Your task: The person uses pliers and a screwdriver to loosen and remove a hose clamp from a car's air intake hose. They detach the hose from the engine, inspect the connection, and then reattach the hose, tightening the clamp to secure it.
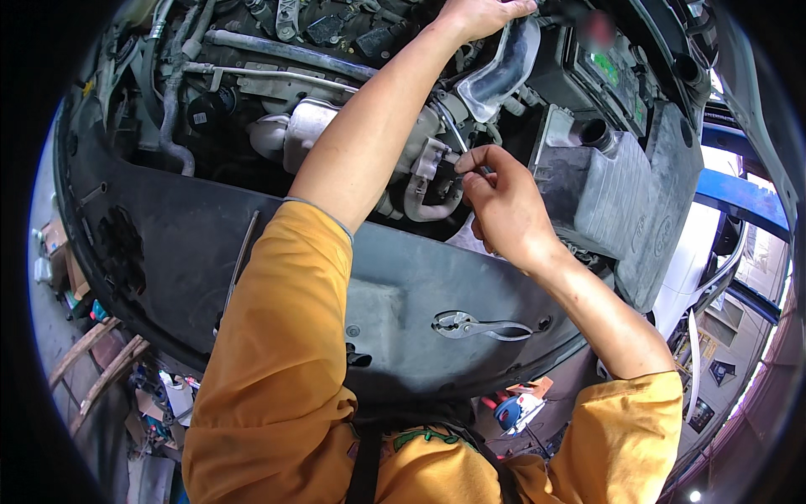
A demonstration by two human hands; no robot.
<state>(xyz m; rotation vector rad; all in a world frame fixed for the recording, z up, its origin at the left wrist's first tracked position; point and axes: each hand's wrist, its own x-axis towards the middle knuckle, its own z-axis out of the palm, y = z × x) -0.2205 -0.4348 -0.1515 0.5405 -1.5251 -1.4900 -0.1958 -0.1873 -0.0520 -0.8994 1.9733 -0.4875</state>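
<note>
Reaching deep into the engine bay, the left hand [483, 13] grips the upper edge of a translucent plastic cover [502, 71] at about one o'clock, fingers curled over its rim. The right hand [504, 206], near centre, has its fingers pinched around a thin metal tool [453, 134] aimed at a grey connector [430, 158] at its ten o'clock. The cover looks light, thin and somewhat flexible, best held along its stiffer rim; the connector's plastic is probably brittle and wants gentle leverage. Pliers [478, 326] lie on the dark front panel [395, 286] at six o'clock.
</note>
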